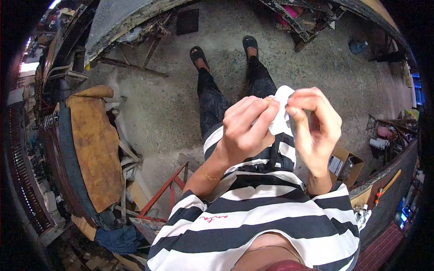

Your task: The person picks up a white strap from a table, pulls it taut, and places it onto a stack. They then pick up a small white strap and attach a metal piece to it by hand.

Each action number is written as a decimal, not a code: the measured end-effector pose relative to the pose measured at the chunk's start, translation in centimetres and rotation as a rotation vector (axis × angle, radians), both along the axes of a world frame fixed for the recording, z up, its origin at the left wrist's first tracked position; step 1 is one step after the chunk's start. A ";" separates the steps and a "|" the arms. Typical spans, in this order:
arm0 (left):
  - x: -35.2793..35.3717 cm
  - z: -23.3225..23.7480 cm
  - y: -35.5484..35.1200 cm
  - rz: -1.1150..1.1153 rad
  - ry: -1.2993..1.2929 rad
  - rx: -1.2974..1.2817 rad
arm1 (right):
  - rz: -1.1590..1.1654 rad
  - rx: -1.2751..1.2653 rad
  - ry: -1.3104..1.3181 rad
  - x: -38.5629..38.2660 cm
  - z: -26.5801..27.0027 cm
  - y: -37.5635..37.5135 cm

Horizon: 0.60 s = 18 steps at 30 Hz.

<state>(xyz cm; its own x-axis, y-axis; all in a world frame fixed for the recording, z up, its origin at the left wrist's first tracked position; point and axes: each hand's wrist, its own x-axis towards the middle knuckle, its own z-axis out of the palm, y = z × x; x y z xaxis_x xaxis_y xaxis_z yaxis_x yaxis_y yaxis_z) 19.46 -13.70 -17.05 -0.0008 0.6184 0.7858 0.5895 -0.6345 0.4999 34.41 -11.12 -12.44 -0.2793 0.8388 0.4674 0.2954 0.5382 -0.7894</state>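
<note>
In front of my striped shirt, a small white, thin, flexible piece, paper or cloth, is held up between both hands. My left hand is closed, pinching its left edge between thumb and fingertips. At the opposite edge, my right hand has its thumb and fingers curled together against the piece. Its remaining fingers are bent. Whether anything smaller sits between the fingertips is too small to tell.
A worn tan sheet lies over a bench on the left, above a blue cloth. Red metal bars stand nearby. To the right are an open cardboard box and a bench holding an orange-handled tool. Concrete floor surrounds my feet.
</note>
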 end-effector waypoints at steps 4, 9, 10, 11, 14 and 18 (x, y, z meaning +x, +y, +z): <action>0.1 -0.3 0.1 0.000 0.001 -0.017 | -0.053 -0.175 0.123 0.1 -0.5 0.4; -0.1 0.0 -0.1 -0.005 0.014 -0.026 | 0.106 -0.044 0.135 0.2 -0.2 -0.3; -0.1 0.1 -0.1 -0.011 0.020 -0.022 | 0.071 -0.016 0.065 0.3 -0.3 -0.1; 0.0 -0.1 -0.1 -0.013 0.019 -0.023 | 0.036 0.015 -0.005 0.3 -0.3 0.1; 0.2 -0.4 -0.1 -0.017 0.027 0.019 | -0.035 -0.072 0.053 0.4 -0.9 0.5; 0.0 0.5 0.0 0.005 0.024 -0.003 | 0.067 -0.089 0.145 0.4 -0.1 0.0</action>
